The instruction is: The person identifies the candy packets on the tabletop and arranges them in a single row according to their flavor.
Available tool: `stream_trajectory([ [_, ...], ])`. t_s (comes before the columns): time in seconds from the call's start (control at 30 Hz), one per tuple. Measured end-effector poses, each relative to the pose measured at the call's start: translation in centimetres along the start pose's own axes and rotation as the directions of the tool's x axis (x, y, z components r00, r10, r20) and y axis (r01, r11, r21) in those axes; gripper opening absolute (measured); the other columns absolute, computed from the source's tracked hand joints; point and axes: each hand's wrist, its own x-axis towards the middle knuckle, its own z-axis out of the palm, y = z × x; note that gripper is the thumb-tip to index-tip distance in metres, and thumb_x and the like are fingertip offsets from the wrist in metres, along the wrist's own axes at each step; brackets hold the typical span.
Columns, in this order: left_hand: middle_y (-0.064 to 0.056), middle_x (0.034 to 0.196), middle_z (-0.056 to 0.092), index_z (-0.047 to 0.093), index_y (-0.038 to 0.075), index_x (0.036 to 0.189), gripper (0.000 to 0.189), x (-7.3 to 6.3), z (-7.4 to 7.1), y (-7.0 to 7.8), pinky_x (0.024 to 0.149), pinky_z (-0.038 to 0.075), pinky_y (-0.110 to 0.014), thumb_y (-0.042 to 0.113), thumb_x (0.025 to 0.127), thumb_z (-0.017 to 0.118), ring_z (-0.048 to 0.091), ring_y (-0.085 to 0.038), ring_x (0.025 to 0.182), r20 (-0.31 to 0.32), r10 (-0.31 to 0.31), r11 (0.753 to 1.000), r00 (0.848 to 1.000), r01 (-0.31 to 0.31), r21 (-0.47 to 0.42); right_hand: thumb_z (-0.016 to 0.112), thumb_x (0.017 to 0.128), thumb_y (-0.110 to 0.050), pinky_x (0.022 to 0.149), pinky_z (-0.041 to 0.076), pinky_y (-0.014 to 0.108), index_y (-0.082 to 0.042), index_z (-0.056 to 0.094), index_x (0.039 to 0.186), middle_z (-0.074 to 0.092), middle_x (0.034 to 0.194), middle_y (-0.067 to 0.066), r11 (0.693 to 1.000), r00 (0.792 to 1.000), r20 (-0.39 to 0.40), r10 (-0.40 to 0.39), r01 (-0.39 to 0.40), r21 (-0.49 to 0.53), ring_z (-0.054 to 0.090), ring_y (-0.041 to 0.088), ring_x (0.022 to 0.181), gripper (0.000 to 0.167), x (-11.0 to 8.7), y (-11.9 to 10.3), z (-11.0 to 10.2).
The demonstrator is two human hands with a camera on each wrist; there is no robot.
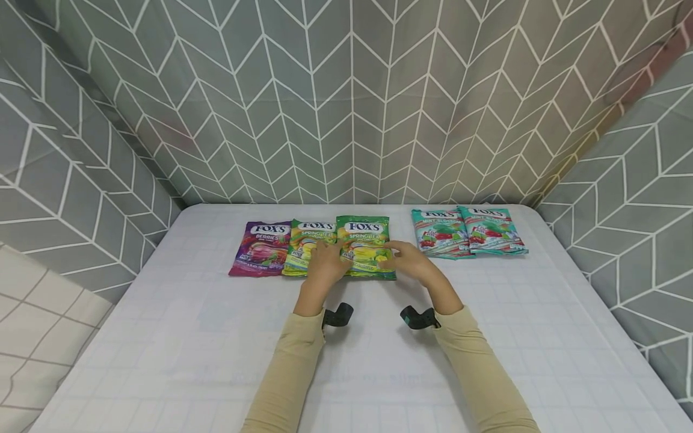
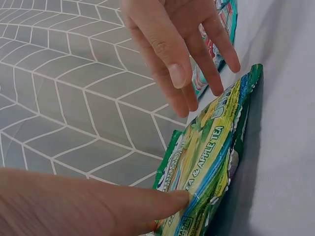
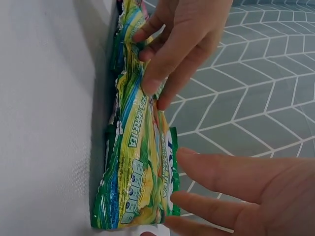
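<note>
My left hand rests over the seam between two green-and-yellow Fox's Spring Tea candy bags. Its thumb lies on the right Spring Tea bag, while its fingers spread over the left Spring Tea bag. Opposite it, my right hand is at the right bag's right edge, fingers loosely extended and apart. In the right wrist view that bag lies close by the right fingertips. A purple Fox's Berries bag lies left of the Spring Tea bags, edge against edge.
Two teal Fox's Mint Blossom bags, a left one and a right one, lie overlapping at the back right of the white table. A grey patterned curtain stands behind. Each wrist wears a black camera.
</note>
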Motion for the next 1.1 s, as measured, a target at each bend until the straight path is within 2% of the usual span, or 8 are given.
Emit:
stream_trajectory([
  [0.5,-0.032,0.133,0.042,0.049,0.006,0.141,0.062,0.3,0.4,-0.1,0.082,0.048,-0.053,0.024,0.087,0.073,0.047,-0.045,0.111,-0.040,0.006,1.000,0.999,-0.005,0.027,0.062,0.094,-0.024,0.098,0.037,0.060,-0.001,0.052,0.137,0.042,0.144,0.023,0.998,0.999,0.037,0.026,-0.024,-0.052,0.039,0.044,0.131,0.050,0.3,0.6,-0.1],
  [0.63,-0.032,0.129,0.043,0.049,0.007,0.142,0.063,0.4,0.4,0.0,0.078,0.049,-0.050,0.025,0.087,0.073,0.048,-0.043,0.106,-0.039,0.002,0.999,0.999,-0.001,0.032,0.061,0.095,-0.023,0.099,0.037,0.059,0.000,0.052,0.137,0.041,0.145,0.023,0.999,0.999,0.036,0.015,-0.013,-0.046,0.039,0.044,0.130,0.048,0.3,0.6,-0.2],
  [0.73,-0.031,0.124,0.045,0.050,0.006,0.141,0.061,0.5,0.4,0.1,0.075,0.047,-0.047,0.026,0.088,0.072,0.046,-0.040,0.103,-0.061,0.011,1.000,0.998,-0.009,0.025,0.058,0.097,-0.022,0.099,0.037,0.059,0.001,0.052,0.137,0.039,0.146,0.024,1.000,1.000,0.019,0.001,0.000,-0.029,0.040,0.044,0.129,0.047,0.1,0.5,-0.4],
  [0.83,-0.030,0.120,0.047,0.053,0.004,0.137,0.055,0.6,0.5,0.3,0.076,0.045,-0.047,0.022,0.089,0.071,0.044,-0.040,0.104,-0.124,0.036,0.999,0.992,-0.041,-0.034,0.056,0.098,-0.022,0.100,0.037,0.058,0.002,0.051,0.137,0.040,0.146,0.024,1.000,1.000,-0.021,-0.004,0.005,0.006,0.042,0.043,0.128,0.046,-0.1,0.7,-0.9],
  [0.9,-0.029,0.120,0.051,0.057,0.000,0.133,0.049,0.7,0.6,0.6,0.083,0.044,-0.048,0.017,0.089,0.070,0.044,-0.040,0.107,-0.180,0.076,0.991,0.981,-0.094,-0.096,0.055,0.098,-0.022,0.100,0.037,0.056,0.003,0.050,0.137,0.042,0.143,0.025,1.000,0.998,-0.064,-0.007,0.007,0.003,0.043,0.043,0.127,0.046,-0.2,1.3,-1.6],
  [1.0,-0.028,0.123,0.054,0.058,-0.004,0.130,0.042,1.3,1.0,1.4,0.083,0.047,-0.047,0.009,0.091,0.067,0.052,-0.039,0.105,-0.221,0.146,0.952,0.964,-0.197,-0.232,0.055,0.098,-0.021,0.098,0.039,0.054,0.006,0.049,0.136,0.048,0.137,0.027,1.000,0.988,-0.154,0.001,-0.003,-0.014,0.045,0.042,0.125,0.047,-0.5,2.5,-3.3],
  [1.03,-0.028,0.123,0.056,0.058,-0.005,0.129,0.040,1.6,1.2,1.8,0.081,0.049,-0.045,0.007,0.091,0.065,0.056,-0.037,0.103,-0.219,0.170,0.938,0.961,-0.226,-0.264,0.055,0.098,-0.021,0.097,0.040,0.054,0.007,0.049,0.135,0.048,0.135,0.029,0.999,0.983,-0.185,-0.002,-0.005,-0.033,0.045,0.043,0.124,0.047,-0.5,3.1,-4.1],
  [1.1,-0.025,0.123,0.058,0.058,-0.006,0.128,0.037,2.3,1.6,2.6,0.069,0.051,-0.038,0.005,0.093,0.062,0.061,-0.034,0.093,-0.180,0.198,0.907,0.964,-0.250,-0.340,0.053,0.099,-0.021,0.096,0.041,0.054,0.009,0.048,0.134,0.049,0.132,0.031,0.998,0.971,-0.237,-0.002,-0.014,-0.066,0.046,0.045,0.122,0.046,-0.7,4.1,-5.6],
])
